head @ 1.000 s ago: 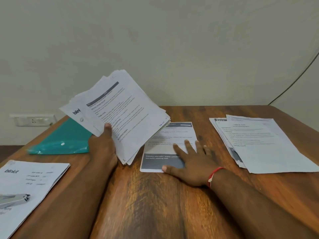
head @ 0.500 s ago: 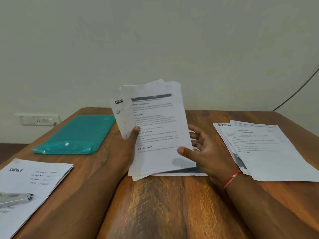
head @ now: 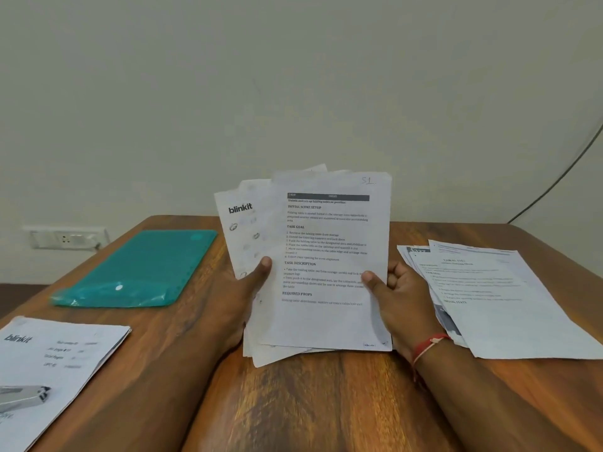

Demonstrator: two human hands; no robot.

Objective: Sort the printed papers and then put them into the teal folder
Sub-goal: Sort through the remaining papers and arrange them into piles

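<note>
Stack point(head: 329, 272): a loose sheaf of printed papers held upright over the middle of the table point(head: 293, 402), bottom edge resting on the wood; top sheet shows headed text, a "blinkit" sheet fans out behind on the left.
Left hand point(head: 251, 288): grips the stack's left edge, thumb pressed on the front.
Right hand point(head: 396, 295): grips the right edge, thumb in front, fingers curled behind.
Folder point(head: 137, 269): teal, flat on the table, far left, apart from the stack.
Right pile point(head: 502, 298): sheets lying flat, just beside the right hand.
Left pile point(head: 58, 357): "blinkit" sheets at the near left edge, a stapler point(head: 23, 398) resting on them.
</note>
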